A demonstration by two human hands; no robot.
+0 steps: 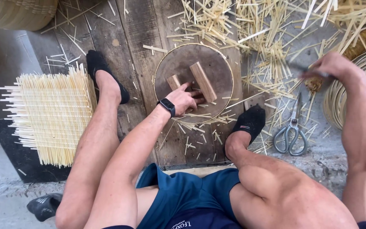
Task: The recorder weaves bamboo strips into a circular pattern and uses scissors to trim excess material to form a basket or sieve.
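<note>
Round wooden block [183, 63]: one, lying flat on the dark floor planks [136, 34] between the person's two feet, its rim pale. On its top, two short rectangular wood pieces: the smaller [173, 81] at the left, the longer [203, 81] at the right, set close but apart.

Left hand [184, 99]: one, wearing a dark wristwatch [167, 106]; it rests on the near edge of the block, fingers loosely curled and partly spread, fingertips touching the base of the smaller piece and reaching toward the longer one. No full grasp visible.

Right hand [333, 65]: one, raised at the right, well apart from the block, fingers closed around a thin dark tool [303, 68] whose kind cannot be told.

Scissors [292, 133]: one pair, metal, lying shut on the ground just right of the right foot.

Woven bamboo mat [51, 112]: one, pale, with loose strip ends bristling out on all sides, beside the left leg.

Bamboo slivers [259, 46]: too many to count, scattered above and to the right of the block.

Coiled bamboo hoops [339, 97]: one stack at the right edge.

Black slip-on shoes: two worn [100, 70] [250, 121], a third [43, 205] lying at bottom left.
</note>
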